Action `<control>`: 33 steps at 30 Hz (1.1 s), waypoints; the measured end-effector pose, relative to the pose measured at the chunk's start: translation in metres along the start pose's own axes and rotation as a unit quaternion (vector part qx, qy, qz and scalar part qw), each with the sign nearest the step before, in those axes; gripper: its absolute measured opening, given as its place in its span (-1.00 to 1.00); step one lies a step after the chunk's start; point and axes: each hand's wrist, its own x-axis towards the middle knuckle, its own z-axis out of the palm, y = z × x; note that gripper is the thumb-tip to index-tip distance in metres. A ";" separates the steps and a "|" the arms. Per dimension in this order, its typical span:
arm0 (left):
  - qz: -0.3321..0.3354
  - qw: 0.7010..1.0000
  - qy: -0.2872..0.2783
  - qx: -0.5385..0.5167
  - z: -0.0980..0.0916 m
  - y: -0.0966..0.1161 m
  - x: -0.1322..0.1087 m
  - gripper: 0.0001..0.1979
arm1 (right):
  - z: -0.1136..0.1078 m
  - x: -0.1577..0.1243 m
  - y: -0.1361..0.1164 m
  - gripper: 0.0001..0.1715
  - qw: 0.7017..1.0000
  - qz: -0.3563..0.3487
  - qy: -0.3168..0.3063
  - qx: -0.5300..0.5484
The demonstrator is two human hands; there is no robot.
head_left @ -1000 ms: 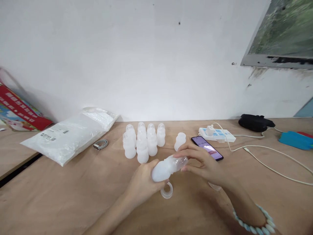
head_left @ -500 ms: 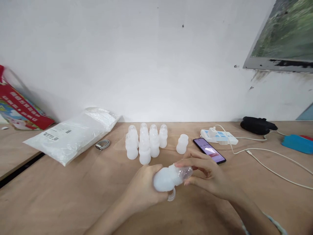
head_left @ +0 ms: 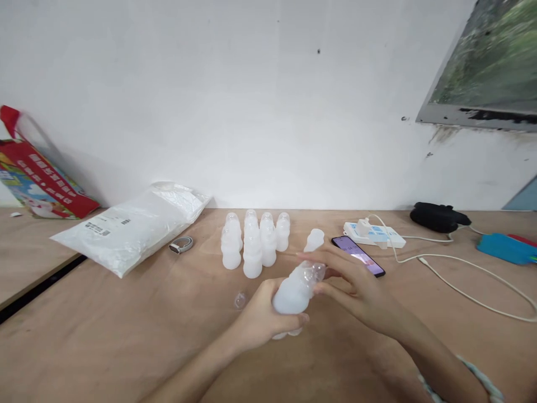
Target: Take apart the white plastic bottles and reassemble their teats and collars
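My left hand [head_left: 260,319] is wrapped round the body of a small white translucent bottle [head_left: 293,294], held tilted above the wooden table [head_left: 126,324]. My right hand [head_left: 356,288] pinches the clear cap [head_left: 312,272] at the bottle's top. Behind them stands a cluster of several capped white bottles [head_left: 254,243]. One uncapped bottle [head_left: 314,239] stands apart to the right of that cluster. A small clear piece [head_left: 240,300] lies on the table just left of my left hand.
A phone [head_left: 357,255] with a lit screen lies right of the bottles, then a white power strip [head_left: 373,233] with cables, a black object [head_left: 438,216] and a blue object [head_left: 505,248]. At the left lie a plastic bag [head_left: 130,226], a watch [head_left: 181,244] and a red box [head_left: 39,179].
The held bottle has tipped more upright and risen a little. The clear ring that lay under it is hidden now, and a small clear piece shows on the table to the left.
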 end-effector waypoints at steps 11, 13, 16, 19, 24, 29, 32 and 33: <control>0.159 0.956 0.195 0.149 -0.046 0.010 -0.019 -0.78 | 0.020 0.007 0.023 -0.22 0.978 0.104 0.167 0.066; 0.163 0.947 0.247 0.128 -0.063 -0.001 -0.024 -0.80 | 0.018 0.021 0.039 -0.25 0.980 0.130 0.152 0.003; 0.135 0.948 0.265 0.111 -0.079 -0.025 -0.026 -0.78 | 0.025 0.043 0.060 -0.42 0.980 0.127 0.119 -0.098; 0.122 0.952 0.264 0.095 -0.087 -0.041 -0.025 -0.76 | 0.041 0.062 0.074 -0.64 0.978 0.096 0.117 -0.143; 0.122 0.951 0.277 0.059 -0.092 -0.038 -0.025 -0.74 | 0.061 0.086 0.089 -0.54 0.970 0.084 0.169 -0.155; 0.125 0.946 0.295 0.046 -0.088 -0.030 -0.027 -0.74 | 0.066 0.094 0.099 -0.52 0.966 0.087 0.196 -0.144; 0.116 0.943 0.304 0.069 -0.087 -0.031 -0.027 -0.74 | 0.063 0.092 0.101 -0.47 0.967 0.092 0.200 -0.133; 0.110 0.943 0.303 0.080 -0.088 -0.032 -0.026 -0.74 | 0.061 0.090 0.100 -0.46 0.966 0.093 0.201 -0.129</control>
